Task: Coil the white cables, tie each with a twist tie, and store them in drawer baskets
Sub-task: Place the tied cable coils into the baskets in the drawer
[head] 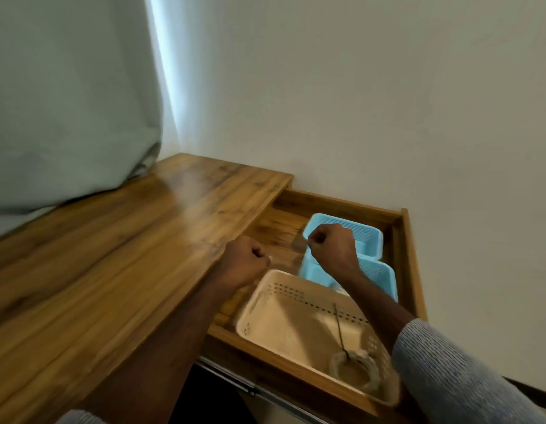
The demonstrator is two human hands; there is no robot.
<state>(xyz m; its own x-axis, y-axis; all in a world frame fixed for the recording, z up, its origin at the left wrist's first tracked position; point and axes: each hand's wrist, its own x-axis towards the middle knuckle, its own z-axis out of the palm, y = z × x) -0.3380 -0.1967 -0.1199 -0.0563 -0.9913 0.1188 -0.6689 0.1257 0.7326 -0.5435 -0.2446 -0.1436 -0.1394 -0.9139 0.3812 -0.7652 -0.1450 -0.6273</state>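
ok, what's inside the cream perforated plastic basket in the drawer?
One coiled white cable with a dark twist tie, in the cream perforated plastic basket's near right corner. The right forearm covers part of its far right side.

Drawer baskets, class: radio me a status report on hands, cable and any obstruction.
Left hand and right hand fisted above open drawer. One coiled cable, tied, in cream basket. Blue baskets partly hidden. No obstruction seen.

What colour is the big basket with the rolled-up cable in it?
Cream, almost white, with rows of little holes: the big basket shows in the head view, the only one.
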